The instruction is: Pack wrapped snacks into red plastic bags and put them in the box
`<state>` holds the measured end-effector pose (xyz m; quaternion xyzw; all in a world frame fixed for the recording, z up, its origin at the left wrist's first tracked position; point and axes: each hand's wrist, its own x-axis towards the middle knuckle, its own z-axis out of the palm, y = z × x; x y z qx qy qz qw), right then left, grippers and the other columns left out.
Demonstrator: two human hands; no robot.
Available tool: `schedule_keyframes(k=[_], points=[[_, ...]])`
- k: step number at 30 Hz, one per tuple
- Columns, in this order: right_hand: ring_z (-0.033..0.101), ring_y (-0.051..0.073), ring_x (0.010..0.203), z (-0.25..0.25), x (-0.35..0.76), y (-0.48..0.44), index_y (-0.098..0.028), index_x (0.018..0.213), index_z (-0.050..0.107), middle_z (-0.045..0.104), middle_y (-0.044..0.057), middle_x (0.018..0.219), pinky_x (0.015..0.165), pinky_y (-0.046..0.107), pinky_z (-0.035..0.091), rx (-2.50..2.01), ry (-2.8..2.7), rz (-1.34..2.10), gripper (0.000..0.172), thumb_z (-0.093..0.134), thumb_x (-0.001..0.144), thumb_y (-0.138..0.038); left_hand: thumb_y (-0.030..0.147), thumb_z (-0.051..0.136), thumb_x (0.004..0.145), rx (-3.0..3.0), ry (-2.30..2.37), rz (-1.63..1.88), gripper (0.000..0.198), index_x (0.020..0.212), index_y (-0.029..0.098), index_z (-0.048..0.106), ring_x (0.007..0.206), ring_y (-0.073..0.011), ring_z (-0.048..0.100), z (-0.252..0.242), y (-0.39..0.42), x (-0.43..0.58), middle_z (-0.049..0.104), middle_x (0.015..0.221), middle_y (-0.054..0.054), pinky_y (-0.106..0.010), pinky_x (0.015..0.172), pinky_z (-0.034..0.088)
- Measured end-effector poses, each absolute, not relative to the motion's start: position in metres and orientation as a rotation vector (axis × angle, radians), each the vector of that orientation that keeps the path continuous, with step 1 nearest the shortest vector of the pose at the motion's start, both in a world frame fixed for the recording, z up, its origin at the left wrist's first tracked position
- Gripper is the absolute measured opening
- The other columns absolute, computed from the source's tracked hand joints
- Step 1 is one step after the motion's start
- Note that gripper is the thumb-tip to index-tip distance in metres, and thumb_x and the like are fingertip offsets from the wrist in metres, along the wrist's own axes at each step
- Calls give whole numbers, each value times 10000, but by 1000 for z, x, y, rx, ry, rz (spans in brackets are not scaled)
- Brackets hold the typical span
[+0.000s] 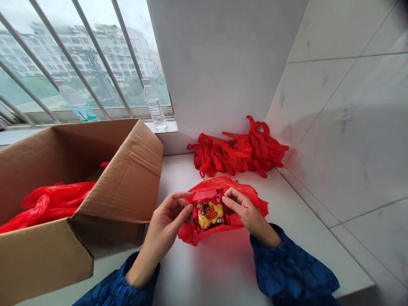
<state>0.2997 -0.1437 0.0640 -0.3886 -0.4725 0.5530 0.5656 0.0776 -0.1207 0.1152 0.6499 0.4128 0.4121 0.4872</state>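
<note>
**Item 1:** one foil snack packet (pixel 209 212), red with a yellow printed panel, held at the mouth of a red plastic bag (pixel 194 235) on the desk (pixel 301 242).

**Items 2 and 3:** two bare hands, one to each side of the packet. The left hand (pixel 168 216) has a closed grip on the packet's left edge. The right hand (pixel 245 210) has a closed grip on its right edge, with the fingers (pixel 231 199) curving over the top corner. Two blue patterned sleeves (pixel 293 267) cover the forearms.

**Item 4:** one heap of red plastic bags (pixel 239 151), bunched against the wall, behind the hands.

**Item 5:** one open cardboard box (pixel 127 182) at the desk's left, its flaps raised, with red plastic (pixel 54 202) inside.

**Items 6 and 7:** two clear plastic water bottles. One stands upright on the window sill (pixel 154 104). The other (pixel 75 97), tilted, has a blue-green label and shows beyond the box.

**Item 8:** one barred window (pixel 95 55).
</note>
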Motion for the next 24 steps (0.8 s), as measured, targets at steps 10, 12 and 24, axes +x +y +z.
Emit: schedule_keyframes(k=[10, 12, 24], points=[[574, 194, 659, 56, 324, -143, -249, 782, 527, 588, -13, 695, 627, 301, 401, -1564, -1231, 836, 270, 567, 887, -495, 388, 556, 977, 2256, 1205, 834, 256, 1105, 202, 679, 636, -126, 607, 113, -128, 58, 659, 756, -3, -210, 602, 464], [612, 219, 684, 57, 321, -144, -262, 821, 557, 631, -7, 720, 637, 316, 397, -1755, -1255, 789, 230, 550, 886, -483, 398, 528, 995, 2422, 1184, 652, 296, 1198, 233, 666, 534, -108, 540, 116, -136, 61, 596, 633, 39, -202, 532, 392], [657, 244, 704, 30, 320, -137, -254, 668, 610, 673, 18, 669, 630, 333, 447, -1693, -1395, 773, 208, 591, 842, -367, 394, 659, 917, 2905, 1271, 180, 177, 878, 221, 643, 579, -200, 650, 96, -150, 87, 696, 730, -1, -293, 520, 293]])
